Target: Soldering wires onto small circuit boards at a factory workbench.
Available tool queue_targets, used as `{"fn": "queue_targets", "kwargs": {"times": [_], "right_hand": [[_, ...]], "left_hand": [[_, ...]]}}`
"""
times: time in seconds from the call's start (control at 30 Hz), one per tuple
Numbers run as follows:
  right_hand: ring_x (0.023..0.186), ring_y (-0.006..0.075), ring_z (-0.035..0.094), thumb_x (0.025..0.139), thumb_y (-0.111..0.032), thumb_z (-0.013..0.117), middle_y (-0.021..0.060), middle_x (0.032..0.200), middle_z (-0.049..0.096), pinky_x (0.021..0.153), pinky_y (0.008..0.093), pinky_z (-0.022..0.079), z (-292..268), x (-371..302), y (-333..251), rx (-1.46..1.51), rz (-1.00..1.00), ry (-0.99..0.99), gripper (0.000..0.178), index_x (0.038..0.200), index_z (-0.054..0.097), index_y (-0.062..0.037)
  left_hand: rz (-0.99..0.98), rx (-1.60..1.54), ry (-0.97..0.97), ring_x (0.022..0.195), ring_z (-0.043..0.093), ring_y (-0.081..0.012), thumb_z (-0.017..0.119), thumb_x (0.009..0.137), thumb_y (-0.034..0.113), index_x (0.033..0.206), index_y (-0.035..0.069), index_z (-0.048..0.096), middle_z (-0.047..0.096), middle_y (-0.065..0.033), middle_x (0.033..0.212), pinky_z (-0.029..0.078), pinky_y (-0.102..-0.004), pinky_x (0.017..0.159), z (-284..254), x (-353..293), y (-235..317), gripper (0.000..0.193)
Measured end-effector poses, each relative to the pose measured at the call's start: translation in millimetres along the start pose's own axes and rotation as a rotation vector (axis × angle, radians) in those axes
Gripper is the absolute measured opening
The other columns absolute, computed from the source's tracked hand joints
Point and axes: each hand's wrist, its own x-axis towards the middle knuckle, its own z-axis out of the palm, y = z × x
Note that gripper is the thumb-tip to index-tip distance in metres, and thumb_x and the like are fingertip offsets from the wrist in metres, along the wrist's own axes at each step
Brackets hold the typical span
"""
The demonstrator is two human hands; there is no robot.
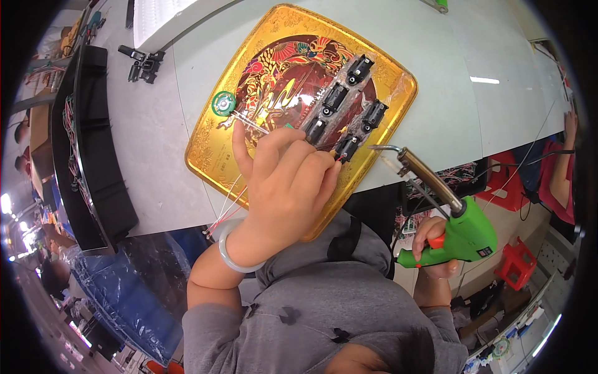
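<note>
My left hand (286,181) is over a gold decorated tray (208,149), its thumb and fingertips pinched together at thin wires (222,215) beside the black parts; its little finger reaches out to the left. Red and white wire ends trail out below the hand. Several small black plastic parts (335,98) stand in two rows on the tray, the nearest at the fingertips. In my right hand (430,243) is a green soldering gun (470,234), its bent tip just right of the nearest black part. A green-rimmed round piece (223,103) lies at the tray's left.
Loose black parts (143,63) lie at the back left, near a white foam box (177,22). A long black bin (87,149) with wires stands at the left. Wired pieces fill a dark tray (445,181) below the table's right edge. Red stools (517,265) stand beyond.
</note>
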Motion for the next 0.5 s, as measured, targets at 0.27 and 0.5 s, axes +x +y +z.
{"fn": "queue_targets", "kwargs": {"times": [0.27,0.5], "right_hand": [[0.056,0.0158,0.051,0.067,-0.064,0.055,0.0203,0.085,0.053,0.041,0.0213,0.042,-13,-3,-3,0.056,-0.016,0.063,0.076,0.099,0.052,0.0052],[0.061,0.0123,0.044,0.072,-0.053,0.058,0.0151,0.087,0.044,0.041,0.0182,0.039,-11,4,-5,0.188,0.022,0.041,0.066,0.102,0.045,0.0044]], "left_hand": [[0.006,0.002,-0.001,0.088,0.050,-0.0200,0.070,0.061,0.011,0.068,0.013,0.056,0.053,0.0018,0.069,0.018,-0.0487,0.099,-1,0,1,0.016],[0.002,0.009,-0.013,0.088,0.051,-0.0202,0.070,0.062,0.010,0.068,0.013,0.057,0.053,0.0015,0.070,0.018,-0.0486,0.099,-1,0,1,0.015]]}}
